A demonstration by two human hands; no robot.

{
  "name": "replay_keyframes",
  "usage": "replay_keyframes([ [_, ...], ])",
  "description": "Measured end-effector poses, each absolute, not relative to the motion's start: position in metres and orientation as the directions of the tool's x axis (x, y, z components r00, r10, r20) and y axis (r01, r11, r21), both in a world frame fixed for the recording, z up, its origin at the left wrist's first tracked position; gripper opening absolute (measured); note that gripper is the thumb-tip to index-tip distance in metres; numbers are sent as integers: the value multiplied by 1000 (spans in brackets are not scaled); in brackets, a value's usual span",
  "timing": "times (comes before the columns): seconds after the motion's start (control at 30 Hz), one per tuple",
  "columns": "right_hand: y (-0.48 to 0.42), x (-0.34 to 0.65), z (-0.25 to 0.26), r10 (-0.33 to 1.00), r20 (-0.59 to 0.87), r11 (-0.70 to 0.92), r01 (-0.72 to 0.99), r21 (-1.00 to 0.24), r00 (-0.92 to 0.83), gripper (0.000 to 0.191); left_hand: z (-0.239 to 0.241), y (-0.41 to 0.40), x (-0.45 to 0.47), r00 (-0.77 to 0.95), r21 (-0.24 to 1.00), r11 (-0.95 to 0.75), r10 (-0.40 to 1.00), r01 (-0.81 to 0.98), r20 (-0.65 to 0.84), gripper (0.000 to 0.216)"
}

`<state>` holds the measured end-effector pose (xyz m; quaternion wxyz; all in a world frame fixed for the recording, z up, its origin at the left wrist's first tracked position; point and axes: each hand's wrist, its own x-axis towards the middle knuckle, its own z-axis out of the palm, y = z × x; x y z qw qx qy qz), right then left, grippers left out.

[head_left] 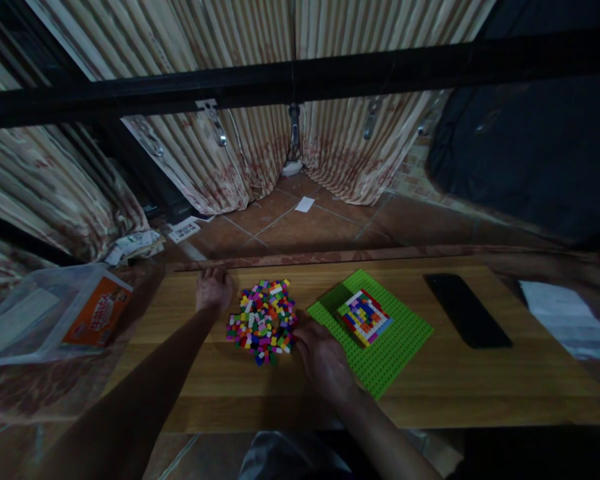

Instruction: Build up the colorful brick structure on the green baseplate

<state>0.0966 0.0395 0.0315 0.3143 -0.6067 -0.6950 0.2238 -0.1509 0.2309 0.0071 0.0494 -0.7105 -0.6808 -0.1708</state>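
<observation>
A loose pile of small multicoloured toy bricks (265,317) lies on the wooden table (220,400). My right hand (325,360) is at the pile's right edge, its fingers bent together against the bricks. Whether a brick is between the fingertips is too small and dark to see. Left of the pile, my left hand (214,288) rests by the table's far edge, fingers loosely bent and holding nothing visible. To the right lies a green baseplate (405,340), turned at an angle. On it sits a built block of bricks (366,317) with a multicoloured top and a partly red border.
A black phone-like slab (467,310) lies on the table's right part. Beyond the right edge is a white paper sheet (570,320). At the left stands a clear plastic box (45,313) with an orange label. Striped curtains (260,147) hang behind a dark bar (330,77).
</observation>
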Motion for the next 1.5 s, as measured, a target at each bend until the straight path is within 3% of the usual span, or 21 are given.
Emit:
replay_keyframes([
  [0.3,43,91,23,979,188,180,769,-614,-80,23,8,230,-151,0,169,-53,954,984,301,38],
  [0.6,34,95,19,978,207,154,619,-770,13,21,12,228,-149,9,158,-55,961,986,278,39],
  [0.93,17,106,35,984,135,66,462,-885,118,19,11,230,-152,43,137,-87,954,987,296,36],
  [1.23,2,154,50,925,216,30,508,-861,313,18,11,233,-154,21,187,-73,963,980,269,41],
  [1.5,17,202,43,809,296,-23,532,-846,507,21,17,231,-152,46,150,-86,966,985,253,41],
])
